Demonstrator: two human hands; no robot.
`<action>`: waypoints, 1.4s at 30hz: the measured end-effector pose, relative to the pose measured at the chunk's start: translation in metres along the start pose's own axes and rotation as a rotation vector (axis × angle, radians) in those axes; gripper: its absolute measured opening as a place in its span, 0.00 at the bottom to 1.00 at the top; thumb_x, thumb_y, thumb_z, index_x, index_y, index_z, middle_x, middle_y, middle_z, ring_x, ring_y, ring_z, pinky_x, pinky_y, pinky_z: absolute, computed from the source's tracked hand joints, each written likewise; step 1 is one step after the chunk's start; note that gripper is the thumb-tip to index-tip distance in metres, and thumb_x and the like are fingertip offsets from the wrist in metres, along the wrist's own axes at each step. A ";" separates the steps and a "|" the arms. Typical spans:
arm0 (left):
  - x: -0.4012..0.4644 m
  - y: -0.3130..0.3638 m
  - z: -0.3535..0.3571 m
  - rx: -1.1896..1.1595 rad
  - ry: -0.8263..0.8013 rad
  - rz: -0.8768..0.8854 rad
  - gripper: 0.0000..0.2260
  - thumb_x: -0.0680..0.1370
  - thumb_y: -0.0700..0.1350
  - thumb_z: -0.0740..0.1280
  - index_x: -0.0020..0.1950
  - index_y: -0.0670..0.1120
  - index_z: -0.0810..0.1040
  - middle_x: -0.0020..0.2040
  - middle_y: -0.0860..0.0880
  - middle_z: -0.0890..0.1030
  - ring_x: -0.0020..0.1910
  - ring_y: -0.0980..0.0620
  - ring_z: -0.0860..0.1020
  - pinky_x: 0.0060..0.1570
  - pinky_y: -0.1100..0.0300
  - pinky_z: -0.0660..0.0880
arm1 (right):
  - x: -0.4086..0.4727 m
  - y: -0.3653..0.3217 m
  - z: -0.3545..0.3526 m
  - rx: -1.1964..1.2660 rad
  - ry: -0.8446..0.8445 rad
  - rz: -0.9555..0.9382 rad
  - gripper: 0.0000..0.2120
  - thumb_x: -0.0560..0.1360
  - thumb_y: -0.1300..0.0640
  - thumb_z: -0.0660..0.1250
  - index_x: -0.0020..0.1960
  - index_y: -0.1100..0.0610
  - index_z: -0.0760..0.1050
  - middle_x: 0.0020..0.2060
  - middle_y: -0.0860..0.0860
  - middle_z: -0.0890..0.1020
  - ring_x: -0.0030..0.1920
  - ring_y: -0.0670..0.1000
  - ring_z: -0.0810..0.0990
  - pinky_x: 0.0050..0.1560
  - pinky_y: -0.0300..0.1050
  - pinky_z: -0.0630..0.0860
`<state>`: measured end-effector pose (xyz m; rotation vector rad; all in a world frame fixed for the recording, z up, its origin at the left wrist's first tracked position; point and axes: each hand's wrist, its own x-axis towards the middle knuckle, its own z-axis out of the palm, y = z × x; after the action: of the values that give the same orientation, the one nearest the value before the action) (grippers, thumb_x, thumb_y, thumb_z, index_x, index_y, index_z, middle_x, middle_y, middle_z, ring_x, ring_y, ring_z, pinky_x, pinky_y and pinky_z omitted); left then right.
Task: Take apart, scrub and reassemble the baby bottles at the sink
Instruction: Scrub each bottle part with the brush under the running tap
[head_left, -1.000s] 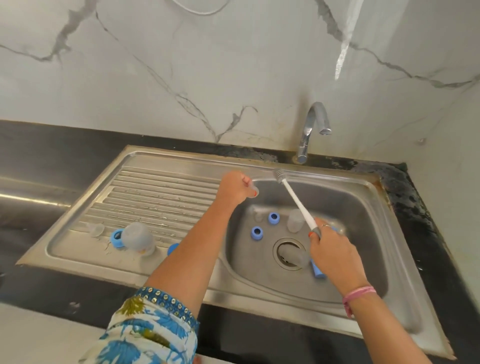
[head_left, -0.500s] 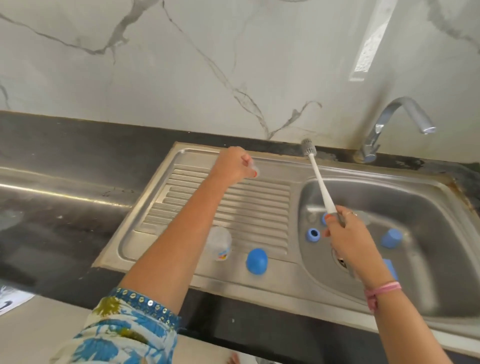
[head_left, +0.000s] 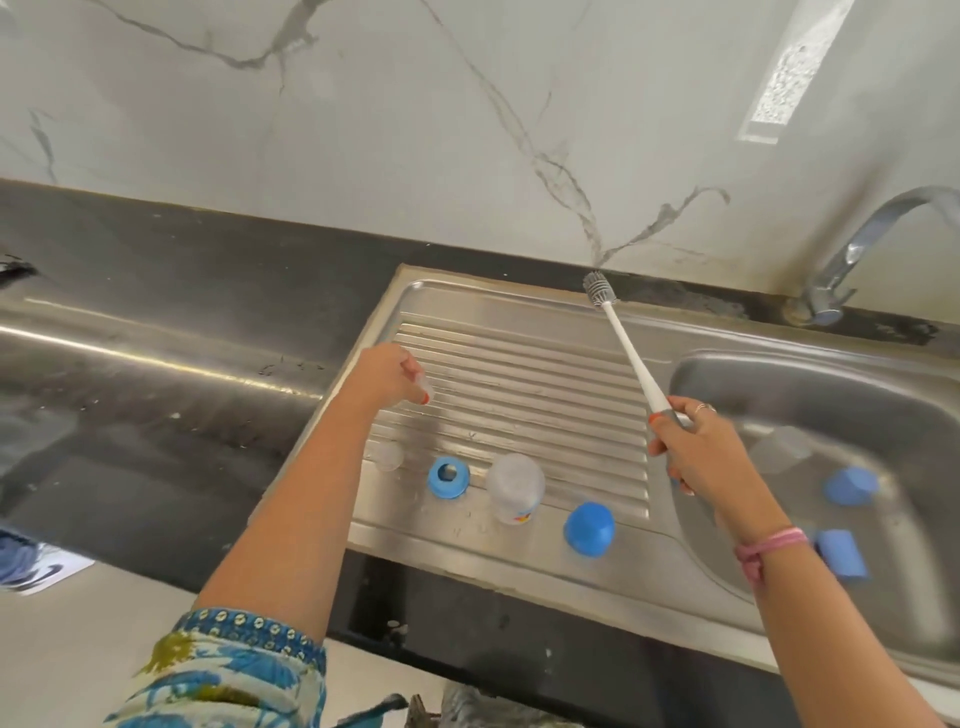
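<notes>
While I watch from the head view, both hands hang over the sink's drainboard (head_left: 519, 364), each grasping something.

Nearest the drainboard's front edge I see a blue cap (head_left: 589, 529), a clear bottle (head_left: 515, 487), a blue ring (head_left: 448, 477) and a clear teat (head_left: 388, 456) in a row. Above its ribs my left hand (head_left: 387, 376) pinches a small clear piece (head_left: 426, 387); at its right edge my right hand (head_left: 696, 447) grips the brush (head_left: 623, 348), bristles toward its back rim.
</notes>
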<state>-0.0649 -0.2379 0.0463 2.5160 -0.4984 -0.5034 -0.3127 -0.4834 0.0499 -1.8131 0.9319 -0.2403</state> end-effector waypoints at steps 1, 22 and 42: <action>0.000 -0.003 0.001 0.002 -0.003 -0.007 0.11 0.67 0.41 0.79 0.44 0.44 0.80 0.48 0.47 0.82 0.47 0.50 0.78 0.47 0.62 0.71 | -0.001 0.000 0.001 0.000 -0.007 0.008 0.13 0.80 0.54 0.62 0.63 0.53 0.72 0.35 0.53 0.80 0.26 0.48 0.70 0.23 0.39 0.65; 0.004 0.038 0.010 -0.010 0.117 0.047 0.15 0.77 0.49 0.69 0.61 0.45 0.78 0.59 0.47 0.80 0.57 0.49 0.76 0.51 0.63 0.67 | -0.018 0.035 -0.032 -0.009 0.035 0.060 0.12 0.79 0.55 0.62 0.62 0.50 0.73 0.35 0.52 0.80 0.27 0.50 0.69 0.28 0.42 0.65; -0.010 0.257 0.187 0.006 -0.136 0.297 0.08 0.76 0.42 0.69 0.53 0.43 0.83 0.51 0.46 0.83 0.53 0.48 0.80 0.50 0.63 0.70 | -0.011 0.155 -0.203 -0.112 0.049 0.168 0.06 0.77 0.55 0.63 0.51 0.46 0.75 0.32 0.51 0.81 0.24 0.44 0.71 0.30 0.41 0.65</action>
<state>-0.2194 -0.5158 0.0428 2.3666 -0.9086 -0.5582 -0.5073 -0.6440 0.0094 -1.8251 1.1454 -0.1298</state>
